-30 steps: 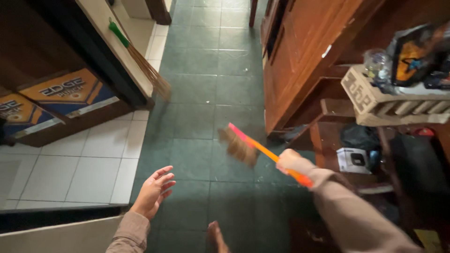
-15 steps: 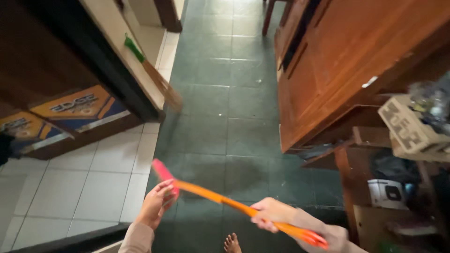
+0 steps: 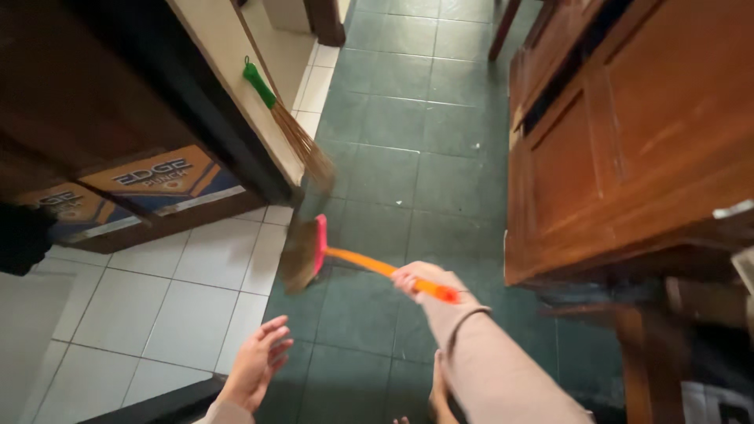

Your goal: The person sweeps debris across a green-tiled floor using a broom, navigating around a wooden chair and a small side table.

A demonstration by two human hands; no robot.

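Observation:
My right hand (image 3: 422, 280) grips the orange handle of a small broom (image 3: 345, 259). Its pink head and brown bristles (image 3: 302, 255) point left and rest near the line where the dark green floor tiles (image 3: 400, 165) meet the white tiles (image 3: 173, 298). My left hand (image 3: 258, 369) hovers low, fingers spread, holding nothing, a short way below the bristles. My bare foot (image 3: 438, 391) shows under my right sleeve.
A second straw broom with a green grip (image 3: 287, 126) leans on the cream wall at left. Dark cardboard boxes with orange and blue panels (image 3: 149, 188) sit by the white tiles. A large wooden cabinet (image 3: 628, 149) fills the right side.
The broom head swung from the right across to the left, then forward to the tile border. My left hand let go of the head and dropped lower. The view shifted forward along the corridor.

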